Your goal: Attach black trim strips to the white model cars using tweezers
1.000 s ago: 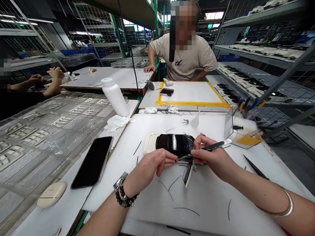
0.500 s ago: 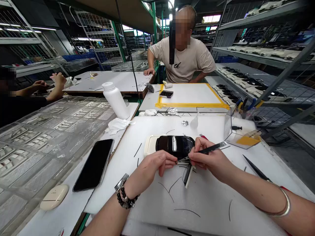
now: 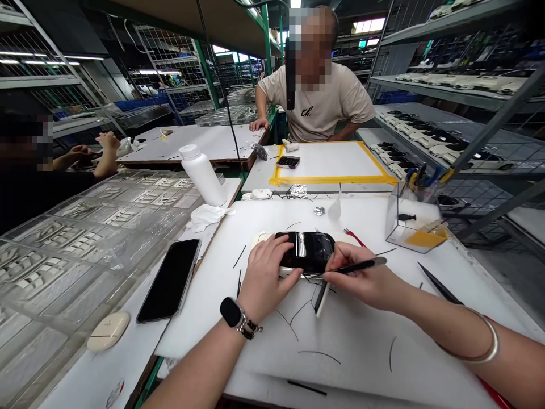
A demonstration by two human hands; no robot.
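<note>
Left hand, fingers spread, steadies the car on the worktop; right hand, fingers pinched around tweezers, hovers beside the open door, where a light touch seems best.

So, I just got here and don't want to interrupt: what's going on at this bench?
A person is working on a black-and-white model car set on a white sheet. The left hand lies over one end of it; the right hand holds what look like black tweezers at its near side, by what appears to be an open door. Thin black strips lie scattered about. Opposite, another person faces the bench.
</note>
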